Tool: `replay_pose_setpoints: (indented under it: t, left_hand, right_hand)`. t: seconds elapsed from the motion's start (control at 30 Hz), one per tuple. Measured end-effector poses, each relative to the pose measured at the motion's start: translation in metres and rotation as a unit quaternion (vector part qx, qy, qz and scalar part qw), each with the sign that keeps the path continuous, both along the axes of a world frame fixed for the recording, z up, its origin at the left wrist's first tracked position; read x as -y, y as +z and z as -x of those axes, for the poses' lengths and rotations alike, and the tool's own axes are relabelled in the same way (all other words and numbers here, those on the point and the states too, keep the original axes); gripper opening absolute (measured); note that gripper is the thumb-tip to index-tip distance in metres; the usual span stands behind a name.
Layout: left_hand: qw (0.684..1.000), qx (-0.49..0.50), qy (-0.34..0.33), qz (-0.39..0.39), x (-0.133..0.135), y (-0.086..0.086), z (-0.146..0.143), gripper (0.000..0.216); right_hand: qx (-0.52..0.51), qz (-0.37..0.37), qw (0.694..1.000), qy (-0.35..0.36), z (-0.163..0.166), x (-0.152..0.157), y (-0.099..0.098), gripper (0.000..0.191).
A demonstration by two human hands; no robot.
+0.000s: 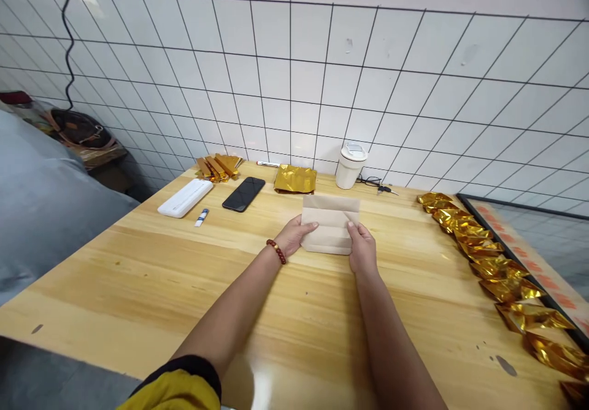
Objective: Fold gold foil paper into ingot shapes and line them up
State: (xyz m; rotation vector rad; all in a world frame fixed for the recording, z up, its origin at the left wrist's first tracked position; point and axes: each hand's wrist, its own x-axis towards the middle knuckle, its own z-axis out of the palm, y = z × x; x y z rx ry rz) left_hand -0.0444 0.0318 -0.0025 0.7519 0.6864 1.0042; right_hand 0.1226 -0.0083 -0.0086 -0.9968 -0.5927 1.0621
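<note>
A brown paper bag (pixel 330 223) lies flat in the middle of the wooden table (pixel 184 275). My left hand (pixel 294 235), with a red bead bracelet at the wrist, grips the bag's left edge, thumb on top. My right hand (pixel 361 247) holds the bag's right edge with its fingers curled over it. Both hands are closed on the bag, which rests on the tabletop.
A row of several gold foil packets (pixel 497 269) runs along the right edge. At the back sit a flat gold pouch (pixel 295 178), a white cup (pixel 350 166), keys (pixel 384 189), a black phone (pixel 243 193), a white power bank (pixel 184 197), a small tube (pixel 201 217) and gold strips (pixel 219 167). A tiled wall stands behind.
</note>
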Motion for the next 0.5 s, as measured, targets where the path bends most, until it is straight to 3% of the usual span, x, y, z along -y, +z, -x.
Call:
replay_pose_setpoints:
  t: [0.2, 0.27, 0.5]
  left_hand:
    - [0.996, -0.012, 0.068, -0.048, 0.017, 0.002, 0.006, 0.055]
    - [0.997, -0.013, 0.06, -0.039, 0.019, 0.002, 0.007, 0.052]
    - [0.993, -0.007, 0.106, -0.046, 0.014, 0.001, 0.007, 0.05]
  right_hand:
    - [-0.001, 0.016, 0.998, 0.052, -0.001, 0.001, 0.003, 0.035]
    - [-0.012, 0.025, 0.998, 0.063, -0.005, 0.002, 0.004, 0.037]
    - [-0.043, 0.031, 0.998, 0.021, -0.011, -0.002, -0.002, 0.034]
